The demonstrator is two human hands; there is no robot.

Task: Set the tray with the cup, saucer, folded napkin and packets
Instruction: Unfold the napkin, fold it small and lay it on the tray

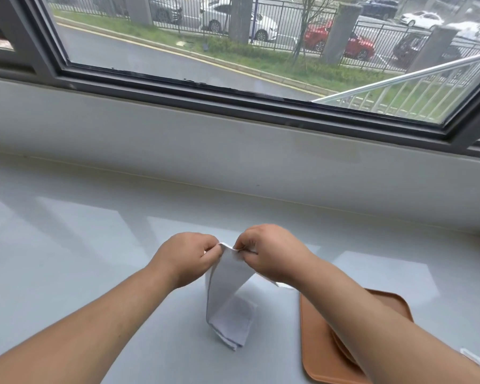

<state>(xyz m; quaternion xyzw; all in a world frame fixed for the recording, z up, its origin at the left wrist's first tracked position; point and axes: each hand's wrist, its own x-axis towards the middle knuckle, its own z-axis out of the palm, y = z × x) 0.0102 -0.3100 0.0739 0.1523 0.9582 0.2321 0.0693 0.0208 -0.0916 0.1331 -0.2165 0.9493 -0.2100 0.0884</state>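
A white napkin (pixel 229 295) hangs in the air above the grey counter, its lower end drooping to the surface. My left hand (pixel 189 257) and my right hand (pixel 269 252) pinch its top edge from either side, close together. A brown tray (pixel 316 342) lies to the right, partly under my right forearm. A brown saucer rim (pixel 341 346) shows on the tray beside that forearm. A small white packet (pixel 470 357) lies at the far right edge. No cup is in view.
The glossy grey counter (pixel 94 259) runs back to a low white wall (pixel 233 151) under a large window (pixel 233 37). The street and parked cars show outside.
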